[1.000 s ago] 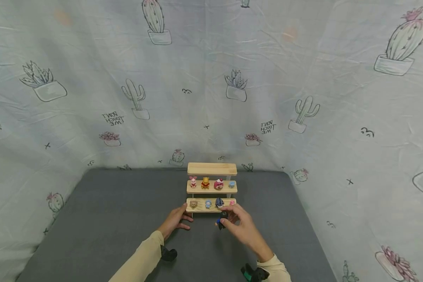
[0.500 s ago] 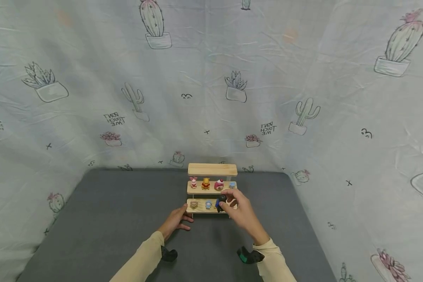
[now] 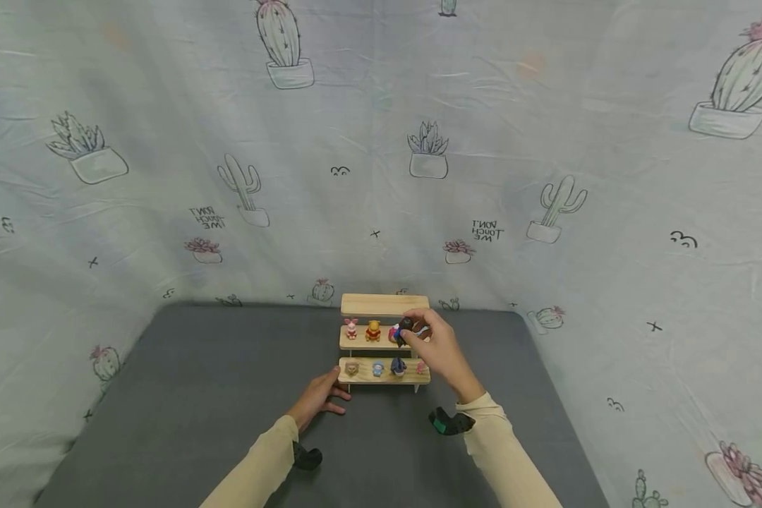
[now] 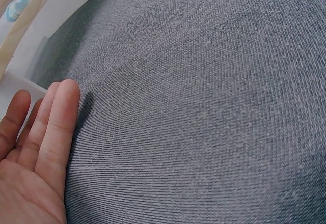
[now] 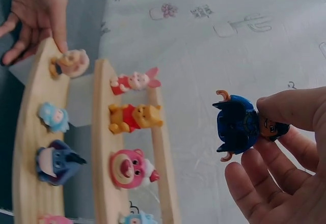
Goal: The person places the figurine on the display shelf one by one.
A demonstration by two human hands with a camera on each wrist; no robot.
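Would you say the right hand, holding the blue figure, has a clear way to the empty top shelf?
Probably yes. The right hand holds the blue figure beside the middle tier, and the top shelf just above looks bare, with nothing between.

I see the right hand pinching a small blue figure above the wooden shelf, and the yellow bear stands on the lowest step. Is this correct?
Not quite. The right hand does pinch the blue figure above the wooden shelf, but the yellow bear stands on the middle step, between the pink piglet and the pink bear. The right wrist view shows it.
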